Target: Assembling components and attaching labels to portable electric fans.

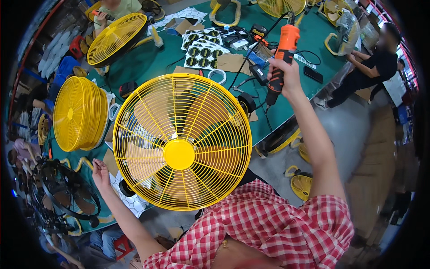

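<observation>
A large round fan with a yellow wire guard (pixel 179 154) and brownish blades behind it stands right in front of me. My right hand (pixel 290 74) is raised at its far right, wrapped round an orange and black power screwdriver (pixel 289 39) whose tip points down. The tool is apart from the guard. To the left of the fan, near the table's edge, my left hand (pixel 101 174) is held with the fingertips pinched together. Whatever may be between them is too small to make out.
Yellow fan guards (pixel 71 114) are stacked at the left on the green table (pixel 134 74). Sticker sheets (pixel 204 49), a tape roll (pixel 217 77), cables and a phone (pixel 313 74) lie beyond. Black fan parts (pixel 67 193) crowd the lower left. A co-worker (pixel 380 67) stands at right.
</observation>
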The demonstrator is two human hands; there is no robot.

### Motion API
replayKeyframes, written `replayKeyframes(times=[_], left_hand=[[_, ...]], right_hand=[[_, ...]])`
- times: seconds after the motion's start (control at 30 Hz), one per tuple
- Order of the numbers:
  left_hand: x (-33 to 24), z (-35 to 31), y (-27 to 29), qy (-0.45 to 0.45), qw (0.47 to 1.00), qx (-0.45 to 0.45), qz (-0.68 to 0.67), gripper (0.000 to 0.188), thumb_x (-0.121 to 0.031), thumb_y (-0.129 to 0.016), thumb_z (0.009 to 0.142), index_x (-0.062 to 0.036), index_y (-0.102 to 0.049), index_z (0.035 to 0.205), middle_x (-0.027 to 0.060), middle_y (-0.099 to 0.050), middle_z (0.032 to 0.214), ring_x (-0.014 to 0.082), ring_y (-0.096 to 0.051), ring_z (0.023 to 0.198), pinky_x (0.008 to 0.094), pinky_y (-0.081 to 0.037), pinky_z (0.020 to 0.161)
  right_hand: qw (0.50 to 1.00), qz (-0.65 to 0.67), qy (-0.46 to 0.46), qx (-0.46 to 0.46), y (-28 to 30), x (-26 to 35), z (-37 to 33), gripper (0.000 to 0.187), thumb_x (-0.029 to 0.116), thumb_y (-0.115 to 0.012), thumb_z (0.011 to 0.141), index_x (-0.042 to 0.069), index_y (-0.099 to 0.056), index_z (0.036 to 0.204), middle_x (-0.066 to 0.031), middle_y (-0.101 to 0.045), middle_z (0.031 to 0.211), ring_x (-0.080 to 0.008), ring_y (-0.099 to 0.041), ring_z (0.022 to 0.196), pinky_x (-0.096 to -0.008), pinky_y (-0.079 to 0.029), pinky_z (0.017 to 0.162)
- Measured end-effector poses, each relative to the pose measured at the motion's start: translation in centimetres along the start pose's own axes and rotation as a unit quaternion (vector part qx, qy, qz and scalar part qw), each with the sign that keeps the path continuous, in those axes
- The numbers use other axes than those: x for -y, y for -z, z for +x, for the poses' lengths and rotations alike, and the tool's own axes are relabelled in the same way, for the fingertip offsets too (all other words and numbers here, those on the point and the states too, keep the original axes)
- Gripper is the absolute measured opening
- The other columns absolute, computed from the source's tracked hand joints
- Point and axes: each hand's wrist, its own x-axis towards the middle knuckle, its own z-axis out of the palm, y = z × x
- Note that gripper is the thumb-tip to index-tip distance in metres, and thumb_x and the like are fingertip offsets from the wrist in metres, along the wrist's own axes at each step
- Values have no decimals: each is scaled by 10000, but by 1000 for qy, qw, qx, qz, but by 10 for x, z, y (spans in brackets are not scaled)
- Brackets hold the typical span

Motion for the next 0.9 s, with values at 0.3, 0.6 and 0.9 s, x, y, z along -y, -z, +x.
replayKeyframes(times=[0.3,0.6,0.9], left_hand=[[92,-149,-192,42,987,85,130,239,-84,-537,876,34,-463,1070,42,-488,900,78,-486,753,165,-478,673],[255,-213,-281,372,881,177,232,158,-61,-575,841,5,-589,984,69,-610,836,123,-591,733,216,-506,679],[277,-224,-297,367,880,199,224,137,-66,-594,824,4,-616,939,68,-607,797,122,-581,709,207,-498,653]], right_hand=[[951,289,110,3,8,29,-44,401,118,-582,773,40,-403,1123,-72,-498,646,-179,-516,524,-331,-455,526],[878,351,213,245,-7,71,-112,599,277,-672,771,139,-349,1257,-44,-513,664,-179,-527,542,-325,-441,560],[890,328,185,259,8,67,-108,612,322,-695,758,161,-319,1214,-51,-537,698,-197,-555,572,-349,-458,580]])
